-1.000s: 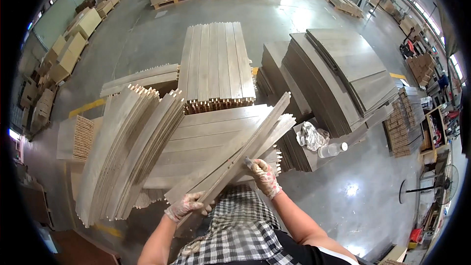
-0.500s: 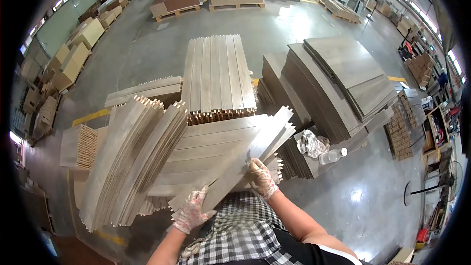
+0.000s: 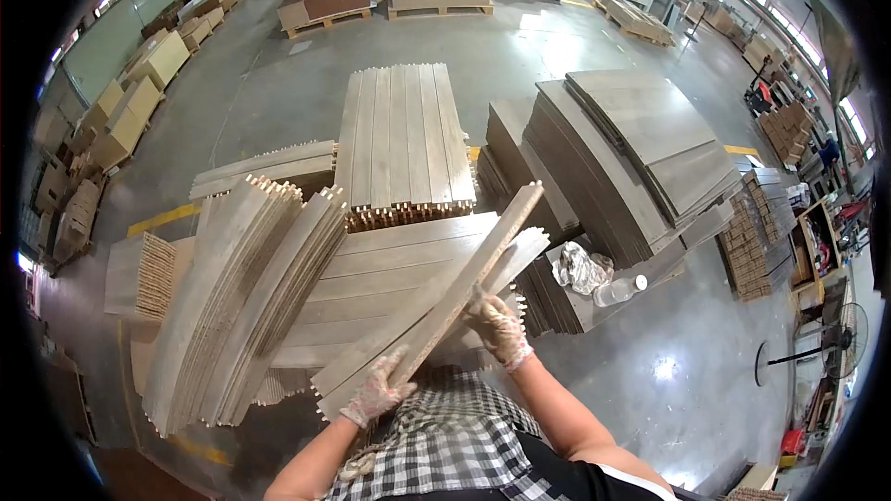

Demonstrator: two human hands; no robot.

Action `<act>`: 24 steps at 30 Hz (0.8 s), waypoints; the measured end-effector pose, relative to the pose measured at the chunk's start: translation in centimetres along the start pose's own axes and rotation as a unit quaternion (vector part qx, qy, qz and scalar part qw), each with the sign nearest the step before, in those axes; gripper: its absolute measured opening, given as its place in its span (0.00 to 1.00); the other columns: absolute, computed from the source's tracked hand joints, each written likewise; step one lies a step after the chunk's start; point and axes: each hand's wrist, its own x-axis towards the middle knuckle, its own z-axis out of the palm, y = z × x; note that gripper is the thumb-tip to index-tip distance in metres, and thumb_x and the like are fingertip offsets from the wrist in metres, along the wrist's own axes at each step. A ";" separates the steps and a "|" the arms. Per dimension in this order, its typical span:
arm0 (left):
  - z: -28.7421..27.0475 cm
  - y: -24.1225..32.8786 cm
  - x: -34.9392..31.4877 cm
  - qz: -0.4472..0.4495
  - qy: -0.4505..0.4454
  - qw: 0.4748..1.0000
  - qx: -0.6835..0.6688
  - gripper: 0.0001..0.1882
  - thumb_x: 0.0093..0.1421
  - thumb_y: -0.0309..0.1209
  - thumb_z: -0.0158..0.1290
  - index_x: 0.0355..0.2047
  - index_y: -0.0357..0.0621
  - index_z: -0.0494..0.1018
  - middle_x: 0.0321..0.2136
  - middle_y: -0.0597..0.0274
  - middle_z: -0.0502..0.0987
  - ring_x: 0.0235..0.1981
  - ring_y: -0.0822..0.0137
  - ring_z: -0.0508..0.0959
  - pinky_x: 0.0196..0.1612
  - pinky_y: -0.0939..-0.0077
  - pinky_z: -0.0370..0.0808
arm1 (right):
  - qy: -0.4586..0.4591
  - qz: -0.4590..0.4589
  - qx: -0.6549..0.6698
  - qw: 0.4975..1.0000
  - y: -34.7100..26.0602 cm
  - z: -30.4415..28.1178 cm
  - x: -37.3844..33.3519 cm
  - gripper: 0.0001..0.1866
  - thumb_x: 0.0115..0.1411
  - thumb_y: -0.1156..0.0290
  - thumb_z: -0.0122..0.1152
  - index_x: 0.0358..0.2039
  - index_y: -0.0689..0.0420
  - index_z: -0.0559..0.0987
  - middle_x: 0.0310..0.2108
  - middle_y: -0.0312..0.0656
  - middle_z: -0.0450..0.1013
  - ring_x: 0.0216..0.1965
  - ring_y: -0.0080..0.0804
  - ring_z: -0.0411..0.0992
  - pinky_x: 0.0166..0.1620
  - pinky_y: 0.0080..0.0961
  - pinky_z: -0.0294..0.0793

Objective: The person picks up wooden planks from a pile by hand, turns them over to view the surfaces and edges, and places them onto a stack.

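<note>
A long grey-brown wooden plank (image 3: 461,297) slants from near my body up to the right, tipped so that its narrow edge shows. My right hand (image 3: 499,327), in a patterned glove, grips its right side at about mid-length. At the near end my gloved left hand (image 3: 375,391) is closed around the plank's lower part; some fingertips are hidden. Other loose planks (image 3: 362,362) lie beneath it, with pegs at their ends. Under these, a layer of planks (image 3: 385,269) lies crosswise on the pile.
Two leaning rows of planks (image 3: 213,288) stand at left. Beyond the pile is a stack of pegged planks (image 3: 404,134). Stacked panels (image 3: 640,148) at right have crumpled wrapping (image 3: 581,267) and a clear bottle (image 3: 620,290) beside them. A fan (image 3: 840,341) stands far right.
The plank has turned from broad face up toward its edge, and its far end has shifted left. Both hands have stayed on it. The whole view has moved slightly.
</note>
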 end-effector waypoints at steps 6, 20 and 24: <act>2.0 -2.0 1.7 -0.071 0.013 0.980 0.186 0.48 0.43 0.43 0.64 0.62 0.36 0.56 0.50 0.46 0.69 0.52 0.48 0.69 0.56 0.59 0.65 | 0.105 -0.018 -0.095 0.990 -1.0 -6.8 -2.7 0.12 0.65 0.61 0.52 0.44 0.54 0.73 0.29 0.40 0.75 0.25 0.27 0.73 0.26 0.22 0.71; 4.0 -4.8 1.6 -0.030 0.043 0.974 0.222 0.45 0.35 0.29 0.64 0.58 0.43 0.63 0.54 0.55 0.70 0.54 0.56 0.70 0.56 0.61 0.66 | 0.068 -0.257 -0.590 0.762 -5.7 -10.2 6.3 0.30 0.55 0.82 0.49 0.57 0.42 0.72 0.43 0.43 0.77 0.39 0.33 0.77 0.40 0.31 0.76; 4.2 -4.3 1.9 -0.043 0.044 0.973 0.222 0.45 0.34 0.29 0.65 0.58 0.44 0.64 0.53 0.56 0.70 0.52 0.56 0.71 0.55 0.61 0.67 | 0.209 -0.218 -0.659 0.689 -12.4 -15.5 11.1 0.22 0.60 0.71 0.51 0.55 0.39 0.73 0.33 0.52 0.77 0.29 0.46 0.76 0.31 0.39 0.74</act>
